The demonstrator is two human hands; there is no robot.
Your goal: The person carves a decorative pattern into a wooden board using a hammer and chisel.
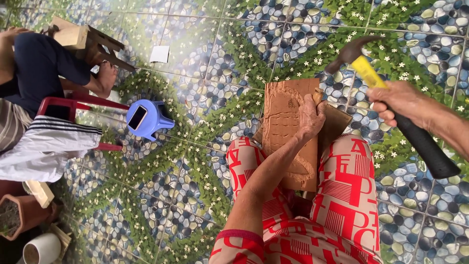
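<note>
Wood panel (289, 132), brown and carved in relief, rests on the person's lap across red-and-cream patterned trousers (349, 195). From the head camera, the left hand (310, 117) sits on the panel's upper right edge, fingers curled shut around something small; what it grips I cannot tell. Well to the right of it, the right hand (396, 103) is raised and closed tight around a hammer (391, 100) with a yellow and black handle, its dark head tilted up toward the left. Far left of both hands, another person sits beside a small blue stool (146, 118) on the pebble-patterned tile floor (195, 73).
</note>
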